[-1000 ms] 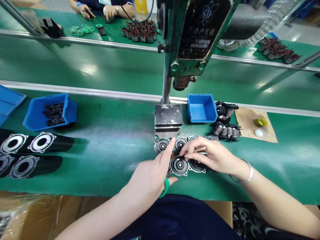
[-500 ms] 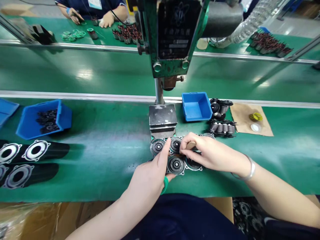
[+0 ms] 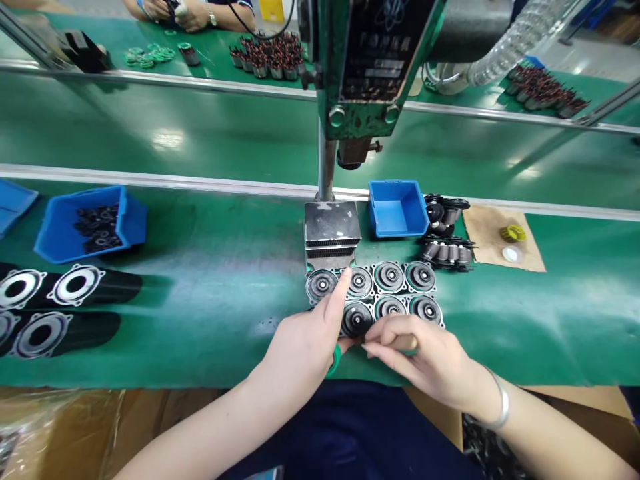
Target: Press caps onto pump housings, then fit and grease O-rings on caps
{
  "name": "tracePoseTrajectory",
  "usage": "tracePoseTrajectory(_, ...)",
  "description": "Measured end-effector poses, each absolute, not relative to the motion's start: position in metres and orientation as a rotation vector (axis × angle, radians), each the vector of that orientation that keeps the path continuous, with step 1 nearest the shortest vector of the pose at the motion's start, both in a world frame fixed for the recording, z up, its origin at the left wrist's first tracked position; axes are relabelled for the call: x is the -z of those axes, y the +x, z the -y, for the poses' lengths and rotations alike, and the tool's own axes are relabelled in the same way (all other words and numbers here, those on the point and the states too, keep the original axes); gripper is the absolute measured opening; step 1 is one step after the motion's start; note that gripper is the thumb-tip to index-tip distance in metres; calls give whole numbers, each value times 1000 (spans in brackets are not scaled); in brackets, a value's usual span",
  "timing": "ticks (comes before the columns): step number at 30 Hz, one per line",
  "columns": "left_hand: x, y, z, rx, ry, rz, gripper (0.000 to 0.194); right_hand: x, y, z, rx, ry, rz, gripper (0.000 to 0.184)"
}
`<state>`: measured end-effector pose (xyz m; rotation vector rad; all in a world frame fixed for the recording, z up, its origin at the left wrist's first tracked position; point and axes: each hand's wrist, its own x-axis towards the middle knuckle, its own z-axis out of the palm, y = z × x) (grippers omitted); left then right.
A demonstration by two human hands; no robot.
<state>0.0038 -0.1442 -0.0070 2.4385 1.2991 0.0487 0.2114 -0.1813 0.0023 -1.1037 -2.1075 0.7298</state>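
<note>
My left hand [image 3: 310, 337] grips the front-left round motor housing [image 3: 357, 319], one finger stretched along its left side and another digit at its near edge. Green rubber rings [image 3: 335, 360] hang on that hand. Close by, at the near edge of the same housing, my right hand [image 3: 423, 353] is closed in a pinch; a tan, rounded end [image 3: 406, 343] shows between its fingers, the rest hidden. Several more housings with dark ribbed centres, such as the back-right housing [image 3: 421, 276], stand in two rows. Green lines show around some rims.
A press [image 3: 370, 73] with a metal block [image 3: 333, 223] stands behind the housings. A blue bin [image 3: 399, 208], black rotors [image 3: 445, 250] and cardboard [image 3: 493, 243] lie right. Left are black cylinders [image 3: 95, 290] and a bin [image 3: 90, 233] of dark parts. Across, a co-worker's hands [image 3: 175, 13] hold something.
My right hand has moved from over the housings toward me, to the front-left one's near edge, uncovering the right-hand housings. My left hand stays at the same housing. The view has shifted slightly.
</note>
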Motion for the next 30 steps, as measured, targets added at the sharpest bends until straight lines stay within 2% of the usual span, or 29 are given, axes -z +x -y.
tracePoseTrajectory(4,8,2,145,-66,2450,-1280,105,-3,202,172,-602,-1013,2062,19)
tracePoseTrajectory(9,10,0,144,-128,2408,-1254,100,-4,187,159,-325,-858,2379,6)
tracePoseTrajectory(17,9,-1,141,-80,2387,-1230,99,-12,188,163,-211,-792,2544,21)
tracePoseTrajectory(25,10,-5,142,-184,2346,-1188,94,-16,177,163,-114,-773,2585,16)
tracePoseTrajectory(30,8,-3,141,-111,2374,-1218,95,-24,183,179,-130,-702,2661,18)
